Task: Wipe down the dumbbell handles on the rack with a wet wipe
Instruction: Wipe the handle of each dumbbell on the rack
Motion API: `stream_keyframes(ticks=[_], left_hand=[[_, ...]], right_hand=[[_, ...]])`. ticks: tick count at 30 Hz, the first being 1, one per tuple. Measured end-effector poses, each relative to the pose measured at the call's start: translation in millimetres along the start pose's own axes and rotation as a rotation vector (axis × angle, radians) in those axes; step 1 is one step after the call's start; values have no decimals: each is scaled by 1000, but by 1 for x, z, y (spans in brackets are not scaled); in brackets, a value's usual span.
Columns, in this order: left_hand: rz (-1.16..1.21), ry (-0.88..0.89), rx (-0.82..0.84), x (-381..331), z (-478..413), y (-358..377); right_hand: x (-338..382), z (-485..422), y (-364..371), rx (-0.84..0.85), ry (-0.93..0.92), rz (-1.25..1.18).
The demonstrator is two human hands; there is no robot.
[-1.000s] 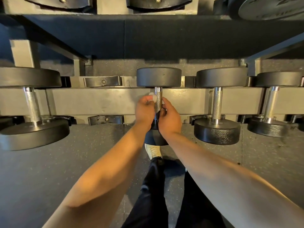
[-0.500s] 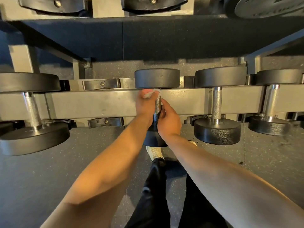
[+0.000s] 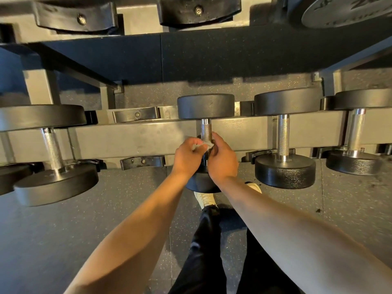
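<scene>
Trousers of black cloth [image 3: 203,262] fill six o'clock, and past them the left hand [image 3: 188,155] pinches a crumpled white wet wipe [image 3: 202,143] against the near end of a knurled chrome dumbbell handle [image 3: 206,130], the right hand [image 3: 222,161] curled round that end (thumb up), grey steel rack beam [image 3: 127,136] toward twelve.

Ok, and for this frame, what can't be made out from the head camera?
Lower part of the middle dumbbell's handle: head view, covered by the left hand and right hand.
Most of the wet wipe: head view, bunched in the left hand's fingers.
What the right hand's fingers close on: hidden behind the hand's own back.
Lettering on the weight plate: head view, cut by the top edge, blurred.
</scene>
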State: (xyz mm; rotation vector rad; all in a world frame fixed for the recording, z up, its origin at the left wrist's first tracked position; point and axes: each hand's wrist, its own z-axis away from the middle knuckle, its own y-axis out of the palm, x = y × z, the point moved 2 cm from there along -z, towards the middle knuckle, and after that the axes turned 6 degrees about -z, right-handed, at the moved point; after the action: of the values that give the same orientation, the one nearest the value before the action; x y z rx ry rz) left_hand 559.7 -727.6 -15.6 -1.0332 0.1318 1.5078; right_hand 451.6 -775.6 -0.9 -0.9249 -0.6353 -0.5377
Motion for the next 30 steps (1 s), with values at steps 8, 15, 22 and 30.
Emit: stream_keyframes(ticks=[8, 15, 22, 30], left_hand=[[113, 35, -122, -36, -13, -2], [-27, -4, -6, -6, -2, 4], [-115, -29, 67, 5, -2, 3], [-169, -60, -18, 6, 22, 0]], right_hand=[[1, 0, -1, -24, 8, -32], [2, 0, -1, -38, 23, -15], [0, 0, -2, -58, 19, -47], [3, 5, -1, -62, 52, -118]])
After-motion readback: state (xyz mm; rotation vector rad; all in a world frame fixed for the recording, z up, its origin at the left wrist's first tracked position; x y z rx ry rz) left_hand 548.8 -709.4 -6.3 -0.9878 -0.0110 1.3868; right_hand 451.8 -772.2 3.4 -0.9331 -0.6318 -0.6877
